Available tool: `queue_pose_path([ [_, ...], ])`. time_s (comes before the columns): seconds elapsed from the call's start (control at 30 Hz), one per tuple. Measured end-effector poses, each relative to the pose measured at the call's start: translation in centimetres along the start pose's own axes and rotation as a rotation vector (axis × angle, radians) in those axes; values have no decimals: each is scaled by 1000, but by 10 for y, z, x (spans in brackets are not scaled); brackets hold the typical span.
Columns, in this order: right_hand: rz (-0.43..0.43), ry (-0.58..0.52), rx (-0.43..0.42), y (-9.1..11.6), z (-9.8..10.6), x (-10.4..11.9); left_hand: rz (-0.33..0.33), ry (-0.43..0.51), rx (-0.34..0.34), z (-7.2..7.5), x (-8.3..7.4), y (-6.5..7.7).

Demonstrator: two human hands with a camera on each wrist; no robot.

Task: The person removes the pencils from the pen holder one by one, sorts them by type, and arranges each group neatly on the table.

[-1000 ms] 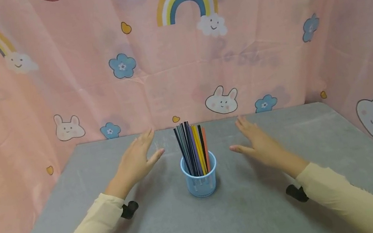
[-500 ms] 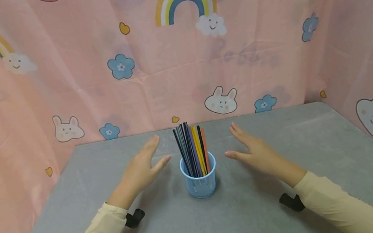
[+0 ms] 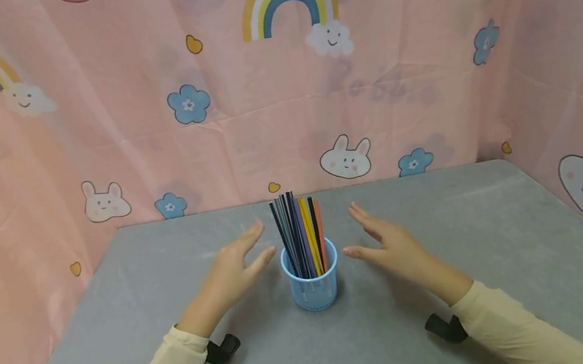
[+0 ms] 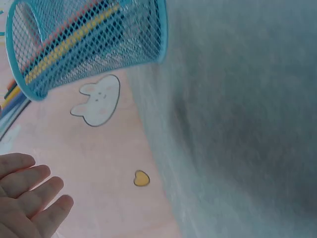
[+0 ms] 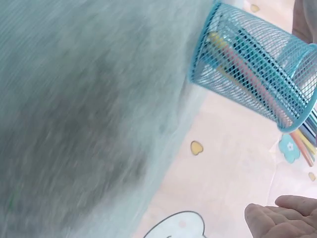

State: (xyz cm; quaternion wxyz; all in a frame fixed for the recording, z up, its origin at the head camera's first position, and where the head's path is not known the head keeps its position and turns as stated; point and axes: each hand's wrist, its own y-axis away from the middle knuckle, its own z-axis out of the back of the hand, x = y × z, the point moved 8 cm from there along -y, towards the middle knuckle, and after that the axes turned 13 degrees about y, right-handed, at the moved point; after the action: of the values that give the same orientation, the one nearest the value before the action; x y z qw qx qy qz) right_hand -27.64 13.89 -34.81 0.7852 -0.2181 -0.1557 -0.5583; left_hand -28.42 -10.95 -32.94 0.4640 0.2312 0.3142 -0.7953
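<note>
A light blue mesh pen holder [image 3: 315,296] stands upright on the grey table. In it lean several thin sticks [image 3: 307,230], black, grey, purple, yellow and orange; their exact kind is not clear. To its left hovers my left hand [image 3: 230,274], fingers extended and thumb apart, near the rim without touching it. My right hand [image 3: 399,247] is on the other side, its thumb pointing at the holder across a small gap. Both wrist views show the mesh holder [image 4: 99,44] tilted by the camera angle, with loosely extended fingers [image 5: 282,218] holding nothing.
The grey table [image 3: 320,362] reaches back to a pink curtain [image 3: 249,131] printed with rainbows, rabbits and flowers. A black wrist camera [image 3: 223,349] sits under the left sleeve, another black camera [image 3: 446,328] under the right one.
Both hands have moved inward and slightly toward the person, closing in on the pen holder from either side. The holder and its sticks have stayed in place.
</note>
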Motion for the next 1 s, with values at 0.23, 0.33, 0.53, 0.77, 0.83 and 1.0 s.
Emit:
queue_pose_path([
  [0.23, 23, -137, -2, 0, -4, 7, 0, 96, -7, -9, -2, 1],
  [0.33, 15, -179, 10, -1, -7, 9, 39, 184, -4, -13, 0, 1],
  [0.53, -23, -256, 28, -2, -9, 12, 164, 373, -19, -21, 10, 4],
  [0.77, -50, -356, 31, -6, -12, 18, 207, 480, -33, -24, 12, 7],
  [0.83, -76, -375, 26, -7, -13, 17, 218, 495, -34, -25, 12, 7],
  [1.0, -139, -428, 6, -12, -14, 17, 223, 532, -29, -27, 11, 6],
])
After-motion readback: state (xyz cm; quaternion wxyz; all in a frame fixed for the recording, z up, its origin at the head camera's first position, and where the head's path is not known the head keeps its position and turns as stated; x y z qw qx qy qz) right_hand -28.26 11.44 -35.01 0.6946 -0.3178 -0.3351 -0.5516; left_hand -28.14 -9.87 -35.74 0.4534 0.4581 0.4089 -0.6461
